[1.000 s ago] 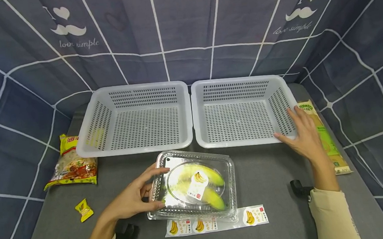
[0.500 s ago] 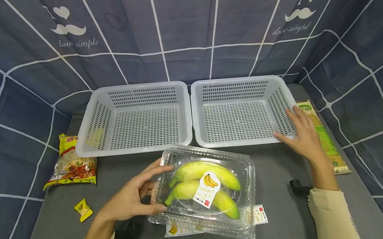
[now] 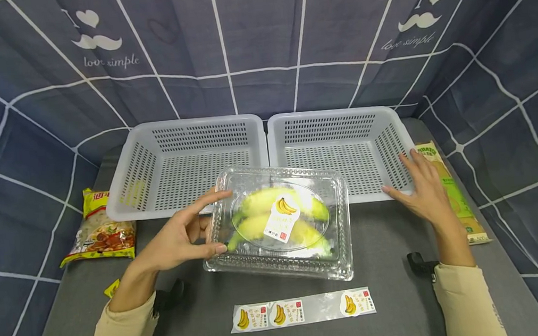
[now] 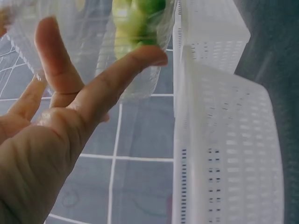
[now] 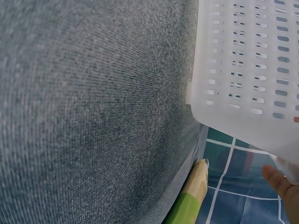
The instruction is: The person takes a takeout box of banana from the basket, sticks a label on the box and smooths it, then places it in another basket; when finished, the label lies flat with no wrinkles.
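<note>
My left hand (image 3: 180, 232) grips the left end of a clear plastic clamshell box (image 3: 339, 252), thumb in front and fingers behind. Two yellow-green bananas (image 3: 255, 228) lie inside, and a banana-printed label (image 3: 281, 218) sits on the lid. The box is raised, overlapping the front rims of both baskets in the head view. In the left wrist view the thumb and forefinger (image 4: 121, 74) lie along the box's edge. My right hand (image 3: 424, 189) rests at the front right corner of the right white basket (image 3: 337, 124), fingers over its rim.
A left white basket (image 3: 189, 132) stands beside the right one. A yellow food bag (image 3: 102, 236) lies at left, with a small yellow packet (image 3: 112, 288) partly behind the left arm. A green-and-tan package (image 3: 458, 194) lies at right. A banana sticker strip (image 3: 305, 310) lies in front.
My left hand has lifted the box of bananas up and away from me, from over the sticker strip to the baskets' front rims. My right hand stays at the right basket.
</note>
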`<state>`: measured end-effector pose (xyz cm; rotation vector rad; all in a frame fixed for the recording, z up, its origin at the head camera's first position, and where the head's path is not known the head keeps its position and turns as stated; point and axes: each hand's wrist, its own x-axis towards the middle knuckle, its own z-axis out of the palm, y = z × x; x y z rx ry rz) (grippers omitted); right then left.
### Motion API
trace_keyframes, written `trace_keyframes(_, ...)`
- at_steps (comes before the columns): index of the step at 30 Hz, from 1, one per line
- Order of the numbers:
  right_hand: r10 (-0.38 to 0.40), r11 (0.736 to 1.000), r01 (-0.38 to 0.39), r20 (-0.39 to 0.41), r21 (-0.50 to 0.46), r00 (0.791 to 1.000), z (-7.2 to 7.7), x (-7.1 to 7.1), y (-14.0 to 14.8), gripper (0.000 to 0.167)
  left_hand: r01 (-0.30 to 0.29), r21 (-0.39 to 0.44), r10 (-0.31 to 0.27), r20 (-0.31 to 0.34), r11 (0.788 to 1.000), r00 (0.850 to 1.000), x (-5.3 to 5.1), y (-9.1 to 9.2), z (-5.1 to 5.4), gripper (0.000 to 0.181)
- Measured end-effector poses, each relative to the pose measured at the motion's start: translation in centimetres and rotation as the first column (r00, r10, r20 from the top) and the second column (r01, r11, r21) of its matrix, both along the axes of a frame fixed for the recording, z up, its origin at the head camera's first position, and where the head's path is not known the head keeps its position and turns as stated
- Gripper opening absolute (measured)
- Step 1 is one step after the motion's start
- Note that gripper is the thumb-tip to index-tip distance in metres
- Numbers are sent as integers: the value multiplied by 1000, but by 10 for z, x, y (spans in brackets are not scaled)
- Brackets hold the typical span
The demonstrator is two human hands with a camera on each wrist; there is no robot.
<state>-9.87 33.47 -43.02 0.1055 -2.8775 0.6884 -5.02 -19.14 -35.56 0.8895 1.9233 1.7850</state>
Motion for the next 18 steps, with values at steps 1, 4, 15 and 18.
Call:
trace_keyframes(1,-1,1000,1,0,1,1000,0,0,0,93,-12,-7,12,-6,1000,1000,-5,1,2,86)
trace_keyframes(4,-4,1000,4,0,8,1000,-1,-1,0,94,-44,-30,44,-12,999,999,-21,6,5,87)
trace_keyframes(15,-6,1000,7,-7,7,1000,-1,0,0,95,-104,-21,106,145,994,984,-54,25,-1,87)
trace_keyframes(18,-9,1000,9,-3,9,1000,-1,-1,0,94,-104,0,103,177,995,979,-59,27,-5,88)
